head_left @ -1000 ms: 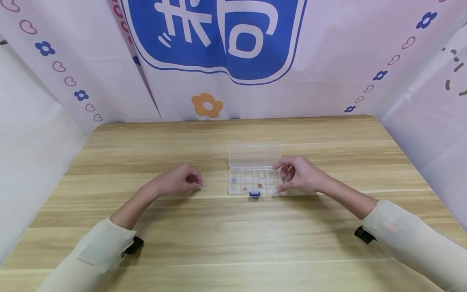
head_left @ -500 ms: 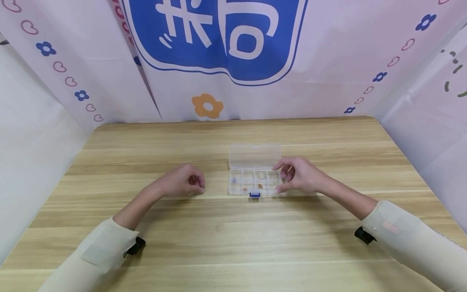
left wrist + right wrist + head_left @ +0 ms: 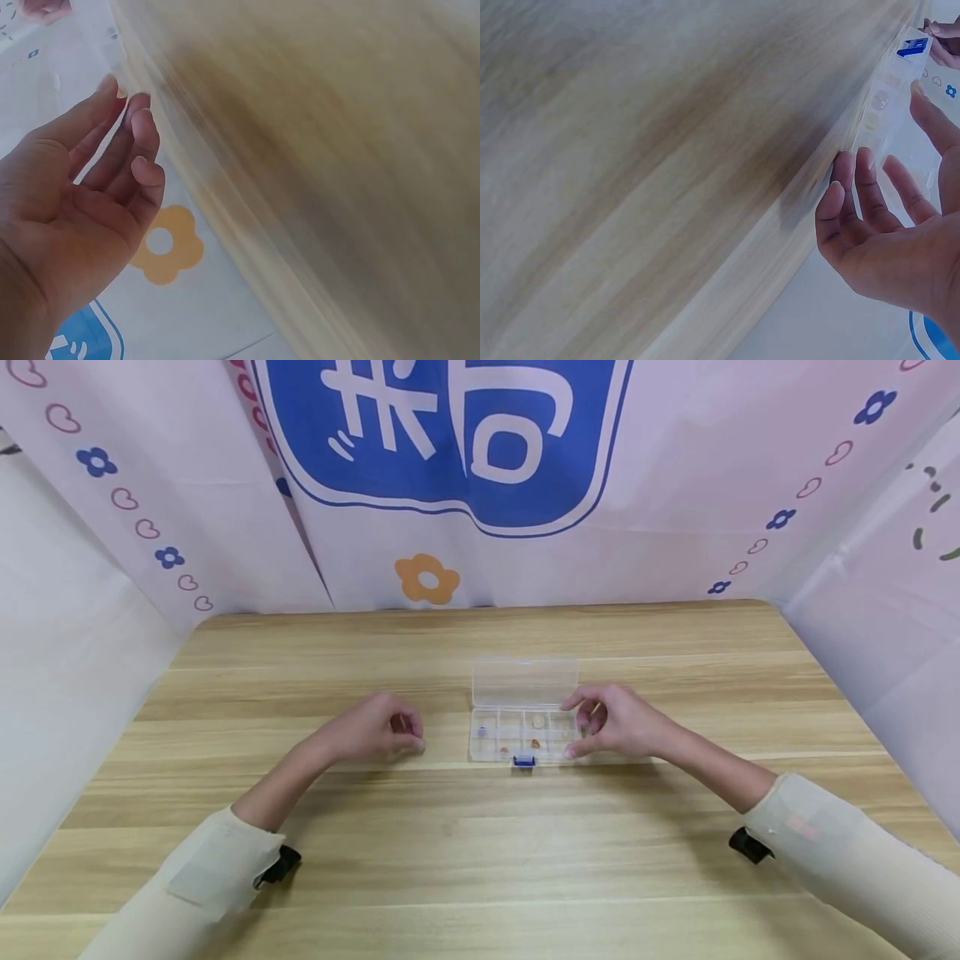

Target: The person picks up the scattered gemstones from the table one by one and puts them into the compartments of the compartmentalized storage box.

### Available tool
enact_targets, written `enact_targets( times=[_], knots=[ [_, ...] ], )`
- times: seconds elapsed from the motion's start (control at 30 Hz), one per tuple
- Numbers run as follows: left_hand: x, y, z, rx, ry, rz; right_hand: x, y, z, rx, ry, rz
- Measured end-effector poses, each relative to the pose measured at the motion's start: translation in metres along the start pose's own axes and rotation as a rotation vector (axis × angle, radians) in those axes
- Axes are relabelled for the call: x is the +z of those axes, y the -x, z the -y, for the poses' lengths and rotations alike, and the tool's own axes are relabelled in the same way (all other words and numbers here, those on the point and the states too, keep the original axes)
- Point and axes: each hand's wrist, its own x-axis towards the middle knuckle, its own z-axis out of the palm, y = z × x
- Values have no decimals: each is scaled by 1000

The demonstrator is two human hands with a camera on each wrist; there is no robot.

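Observation:
A clear plastic compartment box [image 3: 512,732] lies on the table with its see-through lid [image 3: 525,682] raised at the back. Several tiny items sit in its cells, among them a pale round one [image 3: 537,722] and a reddish-brown one [image 3: 535,744]. My right hand [image 3: 618,720] grips the box's right end between thumb and fingers. To the left of the box, my left hand [image 3: 375,727] is just above the table, thumb and fingertip together. In the left wrist view a small yellowish piece [image 3: 121,92] shows at those fingertips; its kind is too small to tell.
The wood-grain table [image 3: 480,860] carries the box near its middle. A blue latch [image 3: 524,762] is on the box's front edge. A printed cloth [image 3: 660,485] hangs behind the table, and white cloth stands at both sides.
My left hand has shifted slightly right toward the box, and the small piece visible at its fingertips earlier is now hidden in the head view. My right hand and the box stay in place.

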Motion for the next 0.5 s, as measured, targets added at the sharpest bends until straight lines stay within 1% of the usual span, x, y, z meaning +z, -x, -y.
enact_targets(
  times=[0.2,0.5],
  knots=[
    [1,-4,-3,-9,-3,-14,0,0,0,3,7,-1],
    [0,-7,-4,24,-8,-53,0,-1,-1,-4,13,-4]
  ],
)
